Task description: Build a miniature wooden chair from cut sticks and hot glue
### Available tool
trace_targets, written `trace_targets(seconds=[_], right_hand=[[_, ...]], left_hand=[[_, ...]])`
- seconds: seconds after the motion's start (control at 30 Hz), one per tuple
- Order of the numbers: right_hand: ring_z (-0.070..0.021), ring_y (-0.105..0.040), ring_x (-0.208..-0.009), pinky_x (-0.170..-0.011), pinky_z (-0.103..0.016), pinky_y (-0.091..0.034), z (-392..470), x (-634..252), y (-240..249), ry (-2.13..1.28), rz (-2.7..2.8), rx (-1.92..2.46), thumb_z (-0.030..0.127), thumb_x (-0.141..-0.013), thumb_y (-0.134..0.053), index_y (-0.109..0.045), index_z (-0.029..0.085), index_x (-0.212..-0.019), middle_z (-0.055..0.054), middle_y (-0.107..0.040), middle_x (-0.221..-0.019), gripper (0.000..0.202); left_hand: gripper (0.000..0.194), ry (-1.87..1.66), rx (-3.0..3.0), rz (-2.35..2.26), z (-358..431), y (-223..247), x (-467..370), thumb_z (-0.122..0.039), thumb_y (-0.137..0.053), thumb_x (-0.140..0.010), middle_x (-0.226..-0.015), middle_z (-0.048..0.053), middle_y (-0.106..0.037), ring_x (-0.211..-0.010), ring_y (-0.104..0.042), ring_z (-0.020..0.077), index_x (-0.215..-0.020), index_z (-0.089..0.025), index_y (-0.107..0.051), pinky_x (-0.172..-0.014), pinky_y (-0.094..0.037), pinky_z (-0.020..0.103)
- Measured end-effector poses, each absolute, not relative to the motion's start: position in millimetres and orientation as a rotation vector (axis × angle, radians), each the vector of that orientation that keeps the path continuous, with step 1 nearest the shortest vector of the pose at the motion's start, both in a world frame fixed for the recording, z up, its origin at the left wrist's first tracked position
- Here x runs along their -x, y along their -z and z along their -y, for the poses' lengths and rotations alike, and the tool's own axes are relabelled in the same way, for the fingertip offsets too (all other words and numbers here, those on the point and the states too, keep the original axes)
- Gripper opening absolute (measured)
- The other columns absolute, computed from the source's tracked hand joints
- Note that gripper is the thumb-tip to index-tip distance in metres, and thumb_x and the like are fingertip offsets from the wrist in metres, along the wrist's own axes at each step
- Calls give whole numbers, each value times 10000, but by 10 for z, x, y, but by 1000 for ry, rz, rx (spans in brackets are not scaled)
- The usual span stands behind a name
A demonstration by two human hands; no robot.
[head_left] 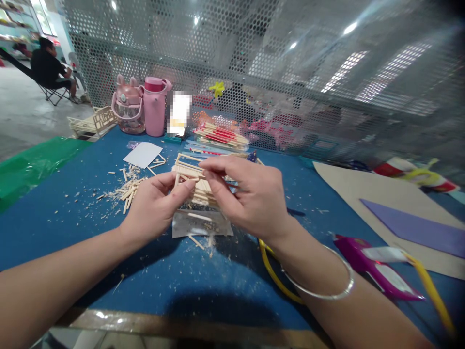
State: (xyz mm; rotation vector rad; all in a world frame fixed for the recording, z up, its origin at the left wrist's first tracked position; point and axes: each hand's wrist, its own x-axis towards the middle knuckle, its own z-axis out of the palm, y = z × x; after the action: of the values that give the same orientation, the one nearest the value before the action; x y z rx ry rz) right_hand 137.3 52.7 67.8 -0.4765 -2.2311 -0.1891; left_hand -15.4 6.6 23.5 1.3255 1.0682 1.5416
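Observation:
My left hand is closed, pinching a small wooden stick between thumb and fingers. Close beside it, my right hand is bent into a pinch; whatever lies between its fingertips is too small to make out. Behind and below both hands sits a model built of thin wooden sticks, partly hidden by the right hand. In front of it, a clear plastic bag lies flat with a stick on it. To the left is a pile of short cut sticks amid wood crumbs.
A pink bottle and a clear pink jug stand at the back, near bundled red-and-wood sticks. On the right are a purple glue gun, a yellow cable and a purple sheet. A seated person is far left.

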Motion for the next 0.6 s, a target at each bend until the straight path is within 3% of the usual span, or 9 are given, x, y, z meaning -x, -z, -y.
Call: trace_targets(seconds=[0.13,0.27,0.43,0.6], right_hand=[[-145,-648,-711,-686,-273,-473,-571,-1377,-687,153,2280,524,141,-763,-553,-621,157,-953,-9,-704,-778,202],[-101,-640,-656,-595,-207,-474,-575,-1398,-664,27,2220,510,149,-808,-556,-602,155,-958,-9,-708,-811,157],[-107,-678,-805,-709,-199,-515,-455,-1485,-597,188,2183,412,131,-862,-534,-641,156,-922,-37,-736,-888,125],[-113,-689,-819,-735,-209,-537,-336,-1520,-511,358,2188,385,161,-895,-499,-651,140,-927,-59,-742,-868,158]], left_hand=[[195,-1502,-1423,-1129,-137,-333,218,-319,-609,-798,-752,26,-713,-682,-616,134,-815,-150,-704,-641,-478,238],[173,-1293,-1578,-1119,-257,-549,321,-306,-608,-782,-697,11,-691,-638,-597,123,-735,-159,-688,-626,-458,237],[207,-1099,-1727,-1044,-241,-608,356,-337,-587,-812,-731,21,-686,-718,-620,150,-744,-165,-680,-693,-475,268],[265,-1088,-1770,-1077,-109,-492,331,-388,-547,-848,-790,39,-682,-792,-637,190,-783,-163,-670,-751,-499,325]])
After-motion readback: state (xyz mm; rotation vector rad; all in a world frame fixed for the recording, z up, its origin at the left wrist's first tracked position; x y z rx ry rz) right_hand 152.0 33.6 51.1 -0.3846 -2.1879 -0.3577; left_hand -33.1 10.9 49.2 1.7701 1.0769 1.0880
